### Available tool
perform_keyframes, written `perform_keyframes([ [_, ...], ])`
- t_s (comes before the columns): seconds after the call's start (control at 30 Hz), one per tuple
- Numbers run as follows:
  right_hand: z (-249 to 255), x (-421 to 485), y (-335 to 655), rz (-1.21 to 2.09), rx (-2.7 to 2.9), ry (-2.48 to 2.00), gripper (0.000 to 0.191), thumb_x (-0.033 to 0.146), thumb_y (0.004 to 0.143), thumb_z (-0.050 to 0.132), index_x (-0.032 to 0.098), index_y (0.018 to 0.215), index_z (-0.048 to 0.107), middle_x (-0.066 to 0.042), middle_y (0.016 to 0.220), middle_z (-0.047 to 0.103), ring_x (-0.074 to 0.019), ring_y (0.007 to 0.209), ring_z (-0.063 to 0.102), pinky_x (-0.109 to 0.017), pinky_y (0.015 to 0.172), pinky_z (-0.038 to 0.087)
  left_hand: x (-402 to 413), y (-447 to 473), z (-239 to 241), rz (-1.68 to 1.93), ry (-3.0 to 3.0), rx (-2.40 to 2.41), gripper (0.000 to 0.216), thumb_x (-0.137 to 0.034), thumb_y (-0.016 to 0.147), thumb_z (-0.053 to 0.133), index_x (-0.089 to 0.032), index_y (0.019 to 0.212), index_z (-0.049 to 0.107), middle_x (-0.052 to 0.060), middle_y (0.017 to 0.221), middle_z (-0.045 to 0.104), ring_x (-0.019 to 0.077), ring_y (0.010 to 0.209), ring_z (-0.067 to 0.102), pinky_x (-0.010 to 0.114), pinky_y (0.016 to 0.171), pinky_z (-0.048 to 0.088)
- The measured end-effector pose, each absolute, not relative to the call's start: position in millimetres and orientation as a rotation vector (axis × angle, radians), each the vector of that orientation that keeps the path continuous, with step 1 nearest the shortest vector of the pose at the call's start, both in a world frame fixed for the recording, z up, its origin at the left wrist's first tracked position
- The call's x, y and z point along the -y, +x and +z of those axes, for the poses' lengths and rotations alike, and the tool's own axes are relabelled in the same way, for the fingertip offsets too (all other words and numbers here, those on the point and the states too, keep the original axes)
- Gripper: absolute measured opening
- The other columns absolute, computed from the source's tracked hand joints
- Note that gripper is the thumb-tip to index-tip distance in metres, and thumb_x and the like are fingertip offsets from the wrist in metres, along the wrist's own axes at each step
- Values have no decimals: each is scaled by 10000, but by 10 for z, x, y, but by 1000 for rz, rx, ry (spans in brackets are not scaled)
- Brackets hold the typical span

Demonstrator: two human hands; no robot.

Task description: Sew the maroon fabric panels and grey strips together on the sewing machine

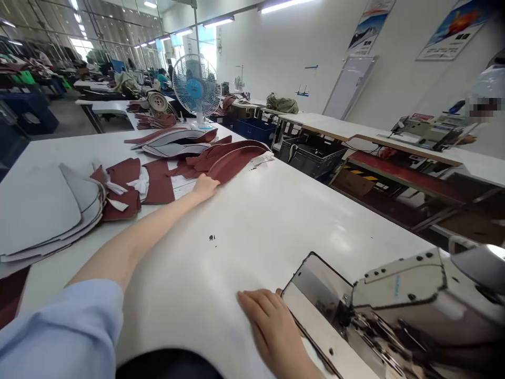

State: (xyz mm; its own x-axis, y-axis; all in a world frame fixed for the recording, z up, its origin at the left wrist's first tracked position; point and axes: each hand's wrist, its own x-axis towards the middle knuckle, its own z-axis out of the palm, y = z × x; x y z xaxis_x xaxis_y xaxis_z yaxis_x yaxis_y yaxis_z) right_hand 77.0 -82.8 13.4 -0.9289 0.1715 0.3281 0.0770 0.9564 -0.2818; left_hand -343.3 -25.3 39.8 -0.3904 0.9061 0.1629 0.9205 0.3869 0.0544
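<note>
My left hand (205,186) is stretched far out over the table, its fingers closed on the near end of a curved maroon fabric piece (232,162). That piece lies at the front of a pile of similar maroon pieces (197,162). Flat on the white tabletop, with fingers extended and nothing in them, rests my right hand (274,326). Just beside it stands a sewing machine (398,295) with a metal bed plate (315,284). Left of my forearm are stacked grey-faced panels (43,205) and smaller maroon pieces with white strips (124,181).
A fan (195,87) stands at the table's (252,226) far end. Beyond the right edge are a dark crate (311,155) and another workbench (355,129) with a sewing machine (426,129). A person's hand (467,139) shows near that machine.
</note>
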Motion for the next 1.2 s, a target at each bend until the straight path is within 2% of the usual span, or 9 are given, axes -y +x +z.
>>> perform_keyframes([
  [0.27,105,955,778,29,2644,-293,752,126,899,420,148,1557,58,-154,1552,308,-283,1408,316,-477,1047,426,1502,-1457,468,-446,-2277,2318,383,-269,849,551,-267,1222,636,-16,910,756,158,781,689,252,755,479],
  [0.37,84,1053,759,35,2691,-287,781,135,893,418,128,1557,5,-171,1515,374,-274,1306,456,-443,982,476,1892,-1230,566,-810,-2771,2072,373,-432,884,584,-236,1197,634,12,1028,741,159,881,688,238,806,496],
  [0.5,80,1195,740,-80,2799,-406,702,130,889,426,156,1545,179,-161,1350,567,-282,1170,566,-458,936,491,2054,-1981,680,-1068,-2352,2232,389,-425,984,388,-217,1181,651,56,1205,675,182,1116,613,297,985,462],
  [0.6,98,1237,776,-256,2820,-443,691,136,841,488,201,1508,319,-183,1289,600,-333,1125,584,-516,936,467,2048,-2880,678,-481,-1646,2576,423,-341,983,328,-229,1318,561,49,1395,551,197,1294,484,339,1089,381],
  [0.67,95,1227,837,-315,2808,-476,691,159,824,525,255,1489,363,-186,1253,614,-355,1082,601,-512,879,484,2044,-3354,623,-326,-1427,2684,473,-252,934,372,-136,1374,500,137,1470,454,275,1377,382,440,1118,321],
  [0.77,40,1208,952,-366,2787,-530,670,173,811,560,349,1444,425,-172,1258,612,-395,1088,596,-491,788,497,2051,-3715,481,-176,-1282,2779,509,-169,851,417,-44,1334,516,238,1408,488,355,1324,434,504,1052,348],
  [0.87,-20,1227,1046,-391,2757,-593,634,186,806,596,370,1401,478,-171,1298,593,-424,1128,572,-509,786,479,2058,-3773,368,-62,-1258,2801,442,-146,815,427,-66,1205,620,221,1201,648,328,1138,587,446,983,387],
  [1.0,-11,1259,1134,-328,2740,-639,567,229,834,591,285,1391,504,-171,1400,522,-401,1242,494,-543,885,441,2077,-3730,477,-17,-1254,2759,364,-179,829,423,-189,1084,683,105,1043,727,271,1025,624,429,994,345],
  [1.2,-28,1230,1288,-251,2834,-581,531,94,846,488,150,1372,527,-103,1431,514,-289,1168,547,-426,900,476,1849,-3143,1040,-511,-1288,2113,288,-205,904,371,-166,868,653,100,1029,685,281,1153,520,504,1007,275],
])
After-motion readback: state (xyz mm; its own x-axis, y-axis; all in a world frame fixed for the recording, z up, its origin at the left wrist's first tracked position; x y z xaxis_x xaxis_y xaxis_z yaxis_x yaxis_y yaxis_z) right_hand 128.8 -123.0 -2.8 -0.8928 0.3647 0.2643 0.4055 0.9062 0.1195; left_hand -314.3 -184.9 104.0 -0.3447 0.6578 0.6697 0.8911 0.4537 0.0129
